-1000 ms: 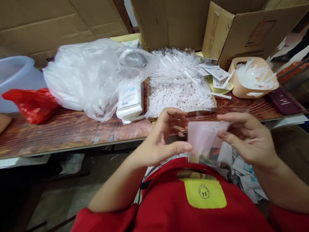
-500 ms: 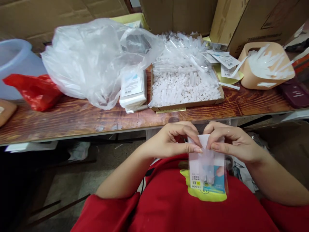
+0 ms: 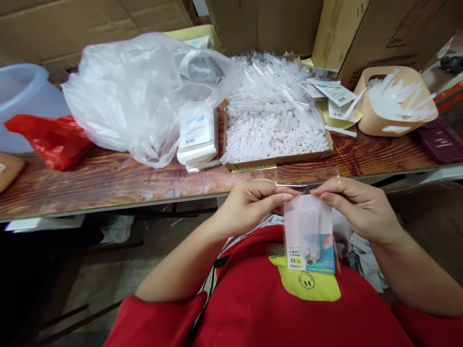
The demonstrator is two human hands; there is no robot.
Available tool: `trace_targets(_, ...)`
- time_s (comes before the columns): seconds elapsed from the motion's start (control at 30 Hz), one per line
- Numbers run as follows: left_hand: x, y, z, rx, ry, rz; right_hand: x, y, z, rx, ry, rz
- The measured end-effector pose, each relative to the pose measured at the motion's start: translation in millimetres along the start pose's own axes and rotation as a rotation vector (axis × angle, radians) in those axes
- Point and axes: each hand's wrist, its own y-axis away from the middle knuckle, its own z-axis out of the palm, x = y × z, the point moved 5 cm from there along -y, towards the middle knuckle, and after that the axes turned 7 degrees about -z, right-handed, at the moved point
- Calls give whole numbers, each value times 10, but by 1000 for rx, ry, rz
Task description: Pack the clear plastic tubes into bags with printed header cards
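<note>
Between my hands hangs a clear plastic bag (image 3: 309, 231) with a printed card and small translucent tubes inside. My left hand (image 3: 258, 205) pinches the bag's upper left edge between thumb and fingers. At the upper right edge my right hand (image 3: 356, 205) grips it the same way. A clear flap stands up above my fingertips, over the table's front edge. The card's blue and yellow print shows at the lower end, and the tubes lie side by side over it.
On the wooden table (image 3: 108, 180) stand a cardboard tray (image 3: 282, 161) heaped with small translucent pieces, a stack of packets (image 3: 197, 140), a large plastic bag (image 3: 126, 96) and a red bag (image 3: 50, 140). A beige bin (image 3: 398, 115) with white strips stands right; cardboard boxes (image 3: 267, 24) line the back.
My fingers have come out of the bag's mouth and moved apart to its two upper edges. The clear flap now stands spread above them, and the bag has risen slightly.
</note>
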Motion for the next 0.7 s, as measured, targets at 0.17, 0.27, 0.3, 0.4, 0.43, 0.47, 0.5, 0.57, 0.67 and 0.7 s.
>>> trace_targets(0.17,503,-71,-122,160,-218,270,-237,-438,-235,16,105,-238)
trace_targets(0.27,854,-160,-228,377,-322,492,-370,-743,-387,166,232,-468)
trace_targets(0.3,916,-208,-255,410,-365,534,-364,-818,-408,200,263,-511)
trace_targets(0.4,862,-364,-331,421,-494,571,-162,-898,-387,245,290,-485)
trace_targets(0.43,776,-391,-355,424,-523,585,-48,-864,-363,251,261,-427)
trace_targets(0.47,671,-394,-368,422,-539,618,66,-796,-338,262,216,-374)
trace_targets(0.5,558,-367,-355,401,-556,690,182,-704,-304,255,159,-310)
trace_targets(0.57,281,-296,-302,339,-574,725,331,-470,-221,202,132,-277)
trace_targets(0.67,-126,-181,-247,338,-424,566,436,-114,-124,153,172,-284)
trace_targets(0.7,-254,-160,-232,342,-334,463,471,-16,-109,181,182,-258)
